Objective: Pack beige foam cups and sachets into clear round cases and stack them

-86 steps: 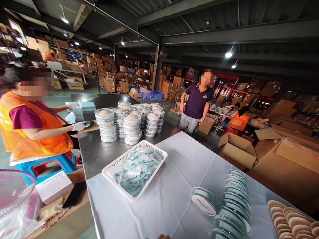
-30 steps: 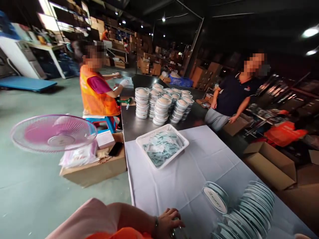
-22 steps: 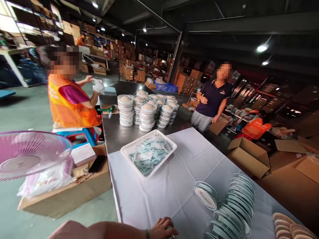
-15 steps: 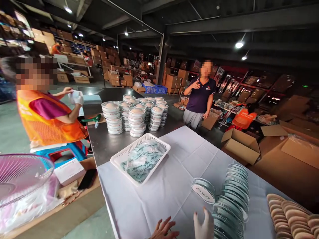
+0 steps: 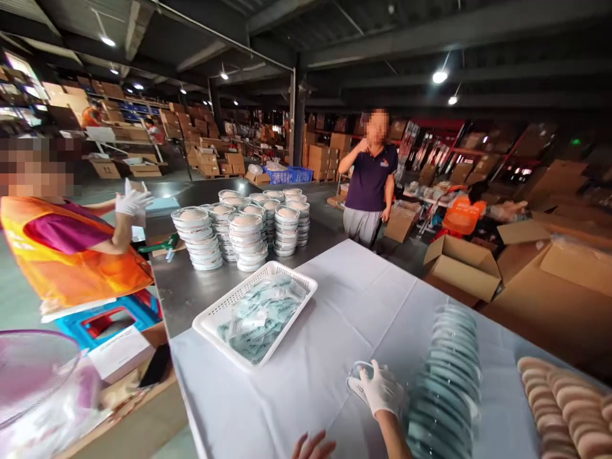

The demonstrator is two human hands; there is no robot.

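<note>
My right hand, in a white glove, is closed on a round clear-and-green case over the white cloth. The glove covers most of that case. Just right of it, a long row of similar round cases stands on edge, somewhat blurred. At the bottom edge my bare left hand shows only its fingers, spread and holding nothing. A white plastic basket ahead of it contains several small green-and-white packets.
Stacked round cases stand on the dark table. Beige round pads lie at the right, near open cardboard boxes. A co-worker in an orange vest sits left; another person stands beyond the table.
My right hand has moved forward and closed on the loose round case, which is now tilted and shifted left. My left hand sits lower in view. The standing person's hand has risen toward the face.
</note>
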